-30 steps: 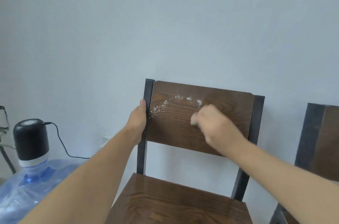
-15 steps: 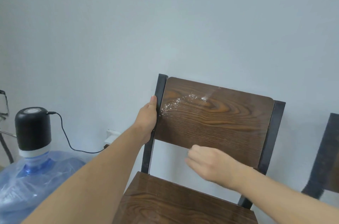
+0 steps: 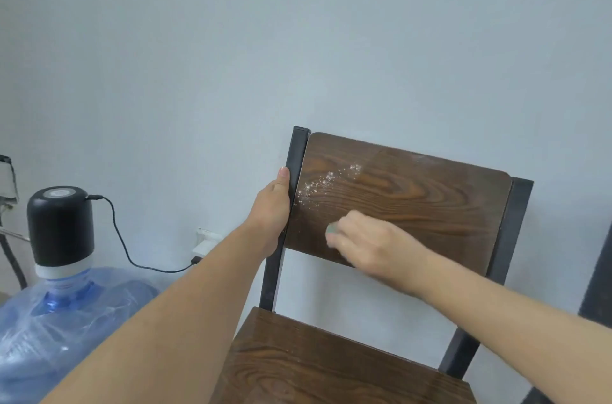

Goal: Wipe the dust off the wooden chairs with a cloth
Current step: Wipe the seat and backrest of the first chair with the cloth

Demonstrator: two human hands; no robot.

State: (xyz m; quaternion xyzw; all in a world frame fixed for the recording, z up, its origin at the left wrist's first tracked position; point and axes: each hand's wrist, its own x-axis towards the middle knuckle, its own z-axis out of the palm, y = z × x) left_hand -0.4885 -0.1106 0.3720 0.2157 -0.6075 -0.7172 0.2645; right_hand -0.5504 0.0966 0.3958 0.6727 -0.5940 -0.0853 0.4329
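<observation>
A dark wooden chair with a black metal frame faces me; its backrest carries a streak of white dust near the upper left. My left hand grips the left frame post of the backrest. My right hand is closed against the lower left part of the backrest, below the dust. A small grey-green bit of cloth peeks out at its fingertips; the rest of the cloth is hidden. The wooden seat lies below.
The chair stands against a pale wall. At the left is a large blue water bottle with a black pump on top, its cable running to a wall socket. A second chair's dark frame shows at the right edge.
My right hand dropped from the dust streak down below the backrest, then came back up onto its lower left part. The view shifted left. My left hand kept its hold on the post.
</observation>
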